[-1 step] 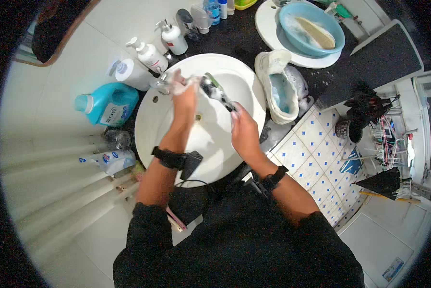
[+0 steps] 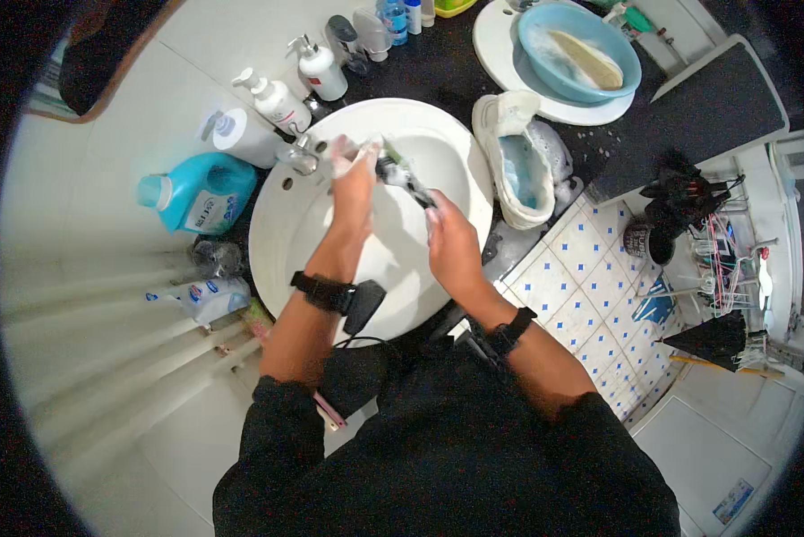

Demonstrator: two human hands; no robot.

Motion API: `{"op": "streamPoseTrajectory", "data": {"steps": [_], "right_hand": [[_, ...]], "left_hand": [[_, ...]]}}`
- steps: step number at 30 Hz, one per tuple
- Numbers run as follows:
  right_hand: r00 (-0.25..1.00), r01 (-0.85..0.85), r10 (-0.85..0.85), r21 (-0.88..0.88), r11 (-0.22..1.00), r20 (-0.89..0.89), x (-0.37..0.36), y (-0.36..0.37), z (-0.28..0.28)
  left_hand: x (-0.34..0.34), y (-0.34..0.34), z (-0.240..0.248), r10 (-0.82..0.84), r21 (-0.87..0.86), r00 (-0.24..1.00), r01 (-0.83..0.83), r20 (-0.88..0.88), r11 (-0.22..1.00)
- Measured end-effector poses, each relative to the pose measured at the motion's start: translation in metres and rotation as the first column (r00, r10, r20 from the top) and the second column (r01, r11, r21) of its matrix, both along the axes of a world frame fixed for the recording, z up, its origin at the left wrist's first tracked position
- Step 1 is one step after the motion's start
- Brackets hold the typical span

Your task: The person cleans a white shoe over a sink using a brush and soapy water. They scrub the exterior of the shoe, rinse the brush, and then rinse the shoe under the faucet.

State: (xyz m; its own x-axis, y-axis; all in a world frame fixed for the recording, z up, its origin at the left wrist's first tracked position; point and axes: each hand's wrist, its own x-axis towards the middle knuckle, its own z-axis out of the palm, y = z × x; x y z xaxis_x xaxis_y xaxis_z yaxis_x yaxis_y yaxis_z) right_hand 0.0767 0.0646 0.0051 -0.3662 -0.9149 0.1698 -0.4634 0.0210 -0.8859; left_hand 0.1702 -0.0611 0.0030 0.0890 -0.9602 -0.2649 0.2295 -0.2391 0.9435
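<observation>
Over the white sink [image 2: 286, 242], my right hand [image 2: 453, 243] is closed around the dark handle of a scrub brush [image 2: 408, 182]. White foam clings to the brush, and some green shows near its head. My left hand [image 2: 355, 174] is at the brush head, wet and foamy. Its fingers are smeared by motion, so whether they grip anything cannot be made out. The metal faucet [image 2: 298, 156] is just left of that hand. To the right of the sink, a wet white shoe [image 2: 518, 166] with a bluish inside rests on the counter, foam beside it.
A blue basin [image 2: 630, 76] with suds and a pale insole [image 2: 585, 58] stands on a white lid at the far right. Pump bottles [image 2: 321, 72] line the wall. A teal detergent jug [image 2: 209, 192] is at the left. Tiled floor [image 2: 581, 277] lies at the right.
My left hand has shifted slightly right, closer against the brush head, and more of the faucet shows. My right hand and the brush have barely moved.
</observation>
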Motion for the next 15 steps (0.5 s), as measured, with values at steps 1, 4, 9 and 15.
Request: {"op": "streamPoseTrajectory", "data": {"steps": [1, 4, 9, 15], "right_hand": [[0.996, -0.074, 0.068, -0.102, 0.992, -0.061, -0.002, 0.001, 0.002], [0.980, -0.182, 0.180, -0.020, 0.983, -0.083, -0.010, 0.006, -0.005], [0.955, -0.297, 0.267, 0.345, 0.891, 0.131, -0.033, -0.009, -0.007], [0.915, -0.374, 0.401, 0.297, 0.879, -0.036, -0.062, 0.006, -0.009]], "left_hand": [[-0.007, 0.004, 0.002, -0.001, -0.001, 1.000, 0.001, -0.003, 1.000], [-0.024, 0.013, 0.004, -0.059, 0.257, 0.893, 0.191, -0.446, 0.947], [-0.049, 0.028, -0.005, -0.027, 0.281, 0.886, 0.176, -0.463, 0.943], [-0.066, 0.032, -0.018, 0.082, 0.342, 0.857, 0.114, -0.508, 0.933]]}}
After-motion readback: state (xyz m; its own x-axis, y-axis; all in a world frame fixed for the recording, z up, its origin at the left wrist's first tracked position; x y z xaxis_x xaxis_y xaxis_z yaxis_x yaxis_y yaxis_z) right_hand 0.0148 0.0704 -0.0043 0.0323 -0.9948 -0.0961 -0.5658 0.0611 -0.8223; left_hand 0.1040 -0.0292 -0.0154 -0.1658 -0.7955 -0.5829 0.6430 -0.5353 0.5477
